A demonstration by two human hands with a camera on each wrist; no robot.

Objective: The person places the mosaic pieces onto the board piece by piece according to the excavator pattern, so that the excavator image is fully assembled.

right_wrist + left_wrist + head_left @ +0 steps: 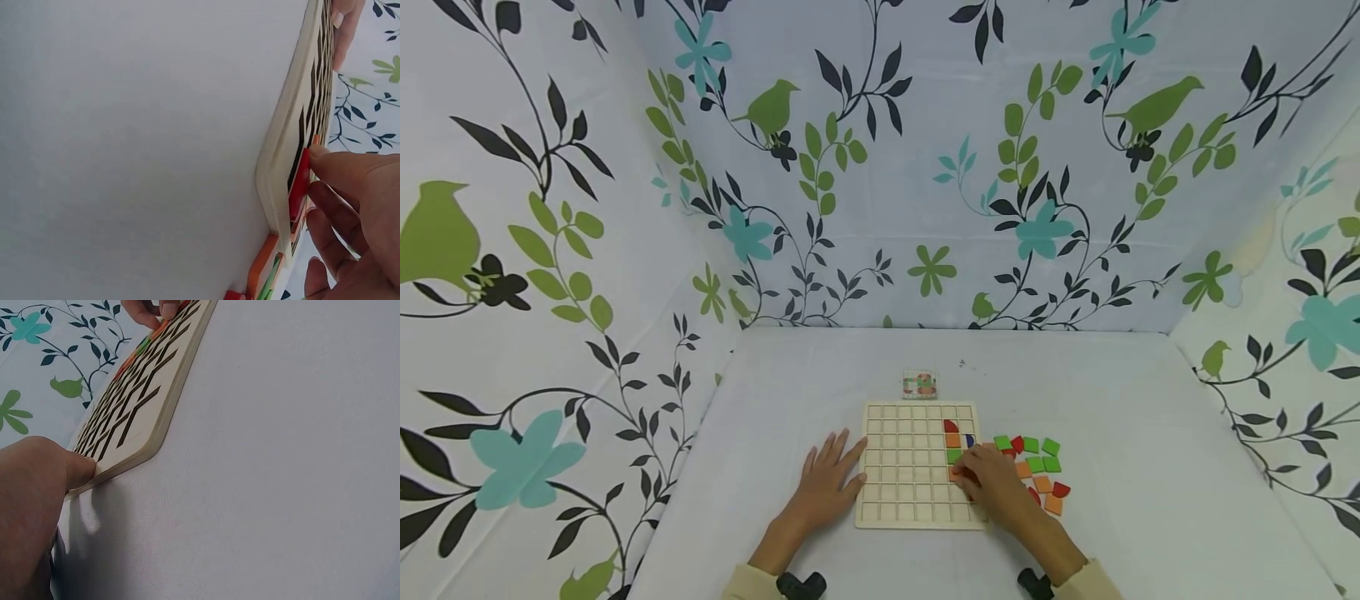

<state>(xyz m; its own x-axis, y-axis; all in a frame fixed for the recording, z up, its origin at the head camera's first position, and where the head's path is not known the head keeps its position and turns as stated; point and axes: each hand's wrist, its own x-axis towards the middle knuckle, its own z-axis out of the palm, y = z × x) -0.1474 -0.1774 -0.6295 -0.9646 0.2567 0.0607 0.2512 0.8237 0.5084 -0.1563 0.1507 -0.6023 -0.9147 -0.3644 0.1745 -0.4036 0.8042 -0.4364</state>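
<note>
A pale wooden grid board (898,500) lies on the white table. Several coloured tiles sit in its right-hand cells, among them a green tile (953,456) and a red quarter-round tile (951,426). My left hand (826,485) rests at the board's left edge, fingers spread; in the left wrist view its thumb (80,470) touches the rim. My right hand (996,483) is over the board's right side, thumb and fingertips pinching an orange tile (952,473) at a cell. Beside that thumb, the right wrist view shows a red tile (300,187) in the board.
Loose green, orange and red tiles (1051,464) lie scattered to the right of the board, partly behind my right hand. A small patterned card (920,384) lies just beyond the board's far edge. Patterned cloth (880,167) surrounds the table at the back and sides.
</note>
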